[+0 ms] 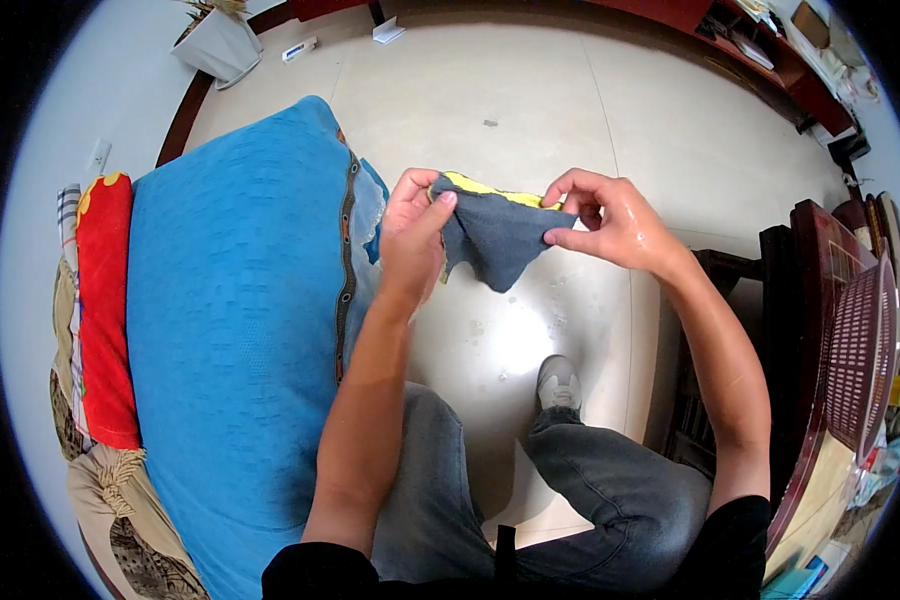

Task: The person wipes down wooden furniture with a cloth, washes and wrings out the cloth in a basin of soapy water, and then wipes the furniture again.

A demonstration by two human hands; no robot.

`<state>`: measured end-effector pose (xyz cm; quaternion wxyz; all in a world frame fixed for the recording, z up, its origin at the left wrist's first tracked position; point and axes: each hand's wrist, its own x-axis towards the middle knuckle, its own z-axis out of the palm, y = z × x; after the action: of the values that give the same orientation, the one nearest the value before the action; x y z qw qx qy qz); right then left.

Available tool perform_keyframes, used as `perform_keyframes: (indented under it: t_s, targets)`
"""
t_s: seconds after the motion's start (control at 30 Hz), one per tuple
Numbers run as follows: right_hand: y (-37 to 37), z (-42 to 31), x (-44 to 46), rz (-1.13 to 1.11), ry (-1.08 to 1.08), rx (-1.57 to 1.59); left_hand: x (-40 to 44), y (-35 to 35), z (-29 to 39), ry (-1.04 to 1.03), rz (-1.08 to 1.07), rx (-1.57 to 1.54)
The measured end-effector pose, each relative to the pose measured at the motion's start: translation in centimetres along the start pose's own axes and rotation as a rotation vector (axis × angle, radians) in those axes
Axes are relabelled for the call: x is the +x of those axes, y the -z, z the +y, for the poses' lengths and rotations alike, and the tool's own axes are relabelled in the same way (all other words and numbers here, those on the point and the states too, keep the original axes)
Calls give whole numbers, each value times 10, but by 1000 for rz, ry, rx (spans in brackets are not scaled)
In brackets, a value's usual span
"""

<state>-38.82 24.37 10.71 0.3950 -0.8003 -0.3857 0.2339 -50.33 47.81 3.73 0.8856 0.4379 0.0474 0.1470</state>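
Note:
Between my two hands hangs a cloth (500, 235), dark grey on the side facing me, with a bright yellow face showing along its top edge. My left hand (412, 235) pinches its left corner, thumb on the grey side. At the upper right corner, the thumb and fingers of my right hand (615, 222) close on it. The lower part droops to a point above the floor. Wet spots glisten on my right hand.
A large blue-covered block (235, 320) with a dark trim strip stands at my left, red fabric (108, 310) behind it. Water drops dot the tiled floor (450, 350). At the right are a purple plastic basket (858, 350) and dark furniture. A white plant pot (220, 48) stands far left.

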Motion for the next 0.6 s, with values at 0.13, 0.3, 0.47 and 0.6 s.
perform_keyframes:
  t_s: [0.13,0.3,0.47,0.6]
  targets:
    - [9,-8,-3,25,28,-184,-1,1,0,8,-26,-28]
    - [4,5,-8,243,357,-307,-1,-1,1,32,-25,-152]
    - [10,1,-10,-86,198,-314,-2,-3,-4,99,-59,-171]
    - [12,-23,-14,-213,-71,-192,-2,-7,0,61,-13,-88]
